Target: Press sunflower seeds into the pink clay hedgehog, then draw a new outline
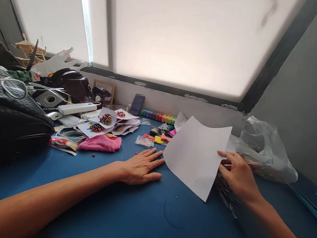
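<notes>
A blank white sheet of paper is tilted up off the blue table, its right edge pinched between the thumb and fingers of my right hand. My left hand lies flat on the table with fingers spread, its fingertips close to the sheet's left corner. Whether they touch the paper I cannot tell. Beneath my right hand, partly hidden, is a dark heap of small pieces. A thin, long tool extends from it toward the front.
Colourful clay packets and a row of coloured blocks stand behind the sheet. Left are a pink cloth, paper pieces with colourful clay shapes, and a black bag. At right lies a clear plastic bag.
</notes>
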`<state>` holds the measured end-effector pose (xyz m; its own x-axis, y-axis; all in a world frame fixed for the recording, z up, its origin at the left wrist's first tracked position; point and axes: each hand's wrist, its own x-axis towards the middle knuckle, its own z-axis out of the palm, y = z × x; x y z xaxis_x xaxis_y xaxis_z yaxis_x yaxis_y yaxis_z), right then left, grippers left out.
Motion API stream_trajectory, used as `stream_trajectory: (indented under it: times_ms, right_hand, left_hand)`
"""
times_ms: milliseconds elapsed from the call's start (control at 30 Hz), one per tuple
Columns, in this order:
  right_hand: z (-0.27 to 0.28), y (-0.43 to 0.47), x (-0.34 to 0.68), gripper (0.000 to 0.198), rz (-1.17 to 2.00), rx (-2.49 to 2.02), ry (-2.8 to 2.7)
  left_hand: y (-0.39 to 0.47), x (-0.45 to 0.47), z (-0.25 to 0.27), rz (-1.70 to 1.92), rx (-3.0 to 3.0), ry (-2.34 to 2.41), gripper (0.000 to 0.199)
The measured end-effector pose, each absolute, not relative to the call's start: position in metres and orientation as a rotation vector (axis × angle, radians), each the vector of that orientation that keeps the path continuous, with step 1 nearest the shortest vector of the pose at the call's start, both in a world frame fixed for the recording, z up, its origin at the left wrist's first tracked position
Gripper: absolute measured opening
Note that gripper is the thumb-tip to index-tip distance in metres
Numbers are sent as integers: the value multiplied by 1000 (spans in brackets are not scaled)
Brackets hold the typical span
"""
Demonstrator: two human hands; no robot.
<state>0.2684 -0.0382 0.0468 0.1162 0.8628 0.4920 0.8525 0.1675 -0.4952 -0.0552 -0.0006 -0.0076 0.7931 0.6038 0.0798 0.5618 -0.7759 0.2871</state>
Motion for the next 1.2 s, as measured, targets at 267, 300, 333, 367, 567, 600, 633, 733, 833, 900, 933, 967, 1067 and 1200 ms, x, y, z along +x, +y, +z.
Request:
stream_trajectory:
  times_ms: [267,300,333,367,567,600,633,733,833,900,933,967,1067,1200]
  right_hand:
    - [39,-43,262,28,-373,-1635,-1837]
    - [39,-44,261,29,-392,-1622,-1848]
    - [40,-44,260,28,-405,-1611,-1857]
    - [41,-45,259,28,-416,-1603,-1860]
    - [49,-47,253,28,-463,-1627,-1789]
    - [49,-48,253,28,-458,-1634,-1778]
    - [50,-48,252,28,-451,-1639,-1772]
    - [50,-49,250,30,-421,-1647,-1769]
    - [51,-50,249,29,-387,-1649,-1760]
    - [53,-50,249,28,-365,-1643,-1737]
    - [54,-51,249,27,-355,-1636,-1719]
    - [55,-51,250,27,-344,-1629,-1701]
    - [59,-52,251,28,-315,-1603,-1650]
    - [62,-54,251,27,-289,-1577,-1607]
  left_hand:
    - [33,-39,-4,231,2817,924,65]
    - [37,-36,-4,244,2815,952,65]
    - [40,-34,-3,255,2815,978,64]
    - [41,-32,-2,263,2816,996,64]
    - [-15,-18,20,291,2868,723,62]
    - [-30,-16,24,274,2860,560,64]
    - [-43,-14,26,245,2834,409,64]
    - [-63,-11,24,188,2734,181,60]
    - [-41,-11,12,158,2743,298,56]
    - [-12,-13,6,175,2796,463,56]
    - [3,-14,4,192,2826,579,53]
    - [16,-15,5,269,2859,719,51]
    - [34,-11,13,375,2891,802,50]
    - [10,9,19,340,2950,387,54]
